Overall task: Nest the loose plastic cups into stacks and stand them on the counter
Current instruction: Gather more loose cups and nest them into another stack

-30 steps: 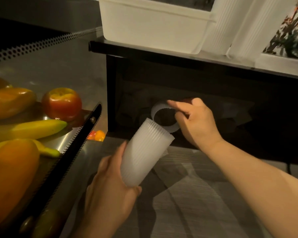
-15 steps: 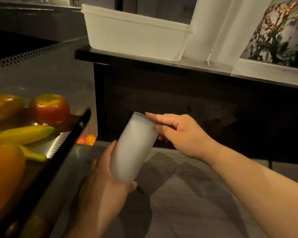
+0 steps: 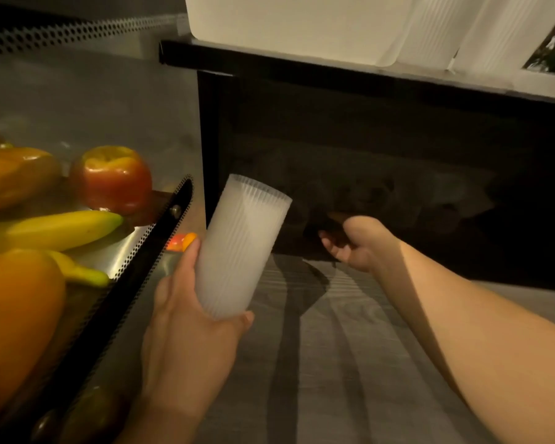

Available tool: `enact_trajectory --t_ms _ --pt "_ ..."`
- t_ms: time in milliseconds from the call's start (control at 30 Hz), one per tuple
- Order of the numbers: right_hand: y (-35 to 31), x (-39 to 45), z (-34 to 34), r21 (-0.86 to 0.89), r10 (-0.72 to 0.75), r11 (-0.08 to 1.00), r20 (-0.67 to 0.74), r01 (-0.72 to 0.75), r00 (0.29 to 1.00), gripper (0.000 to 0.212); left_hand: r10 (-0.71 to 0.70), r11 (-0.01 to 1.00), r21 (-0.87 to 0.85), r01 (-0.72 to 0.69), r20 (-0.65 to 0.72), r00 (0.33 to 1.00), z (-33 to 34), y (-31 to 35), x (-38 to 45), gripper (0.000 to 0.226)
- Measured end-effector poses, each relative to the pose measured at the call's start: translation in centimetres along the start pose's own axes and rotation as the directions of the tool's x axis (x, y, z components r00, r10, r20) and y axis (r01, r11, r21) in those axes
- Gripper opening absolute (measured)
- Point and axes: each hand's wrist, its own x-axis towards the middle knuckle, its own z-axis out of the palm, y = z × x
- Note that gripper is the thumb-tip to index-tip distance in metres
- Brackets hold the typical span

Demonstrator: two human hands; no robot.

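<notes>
My left hand [image 3: 186, 318] wraps a ribbed, frosted plastic cup stack [image 3: 241, 248], tilted, rim toward the dark shelf opening [image 3: 398, 187], above the grey wood-grain counter [image 3: 334, 363]. My right hand [image 3: 359, 245] reaches into the shadow; finger state unclear. A glossy apple [image 3: 113, 179] and a banana [image 3: 61, 229] lie on the perforated metal tray [image 3: 141, 251].

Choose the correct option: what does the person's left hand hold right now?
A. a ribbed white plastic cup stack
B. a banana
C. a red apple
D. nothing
A: the left hand grips the ribbed white plastic cup stack, tilted, above the counter.
</notes>
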Motion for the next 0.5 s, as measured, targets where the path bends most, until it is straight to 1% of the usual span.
enact_trajectory --t_ms 67,100,133,233,333,400,500 --pt "-0.6 0.1 0.7 0.216 -0.005 0.976 0.049 -0.005 0.999 0.007 -0.001 1.000 -0.015 0.001 -0.008 1.000 0.1 -0.1 0.0 0.119" --pt "-0.9 0.2 1.1 0.272 -0.020 0.962 0.077 -0.002 0.997 0.007 -0.009 1.000 -0.025 0.009 -0.007 1.000 0.1 0.0 0.0 0.120" --pt "-1.1 0.3 1.4 0.295 -0.031 0.956 0.095 0.002 0.995 0.004 -0.012 1.000 -0.026 0.012 -0.005 1.000 0.2 0.0 -0.1 0.121" --pt "-1.6 0.6 2.1 0.350 -0.056 0.937 0.143 0.003 0.988 0.012 -0.003 1.000 -0.014 0.003 0.005 1.000 0.3 0.0 -0.2 0.121" --pt "-1.8 0.5 2.0 0.387 -0.087 0.922 0.177 0.011 0.980 0.011 -0.005 1.000 0.014 0.005 0.022 1.000 0.1 -0.2 -0.2 0.120" --pt "-1.7 0.5 1.4 0.390 -0.090 0.921 0.160 0.021 0.983 0.015 -0.006 0.999 0.034 0.005 0.040 0.999 0.0 -0.3 -0.2 0.120" --pt "-1.8 0.5 -0.4 0.405 -0.069 0.914 0.080 0.031 0.994 0.022 -0.001 0.998 0.064 -0.003 0.068 0.998 0.0 -0.3 -0.3 0.120"
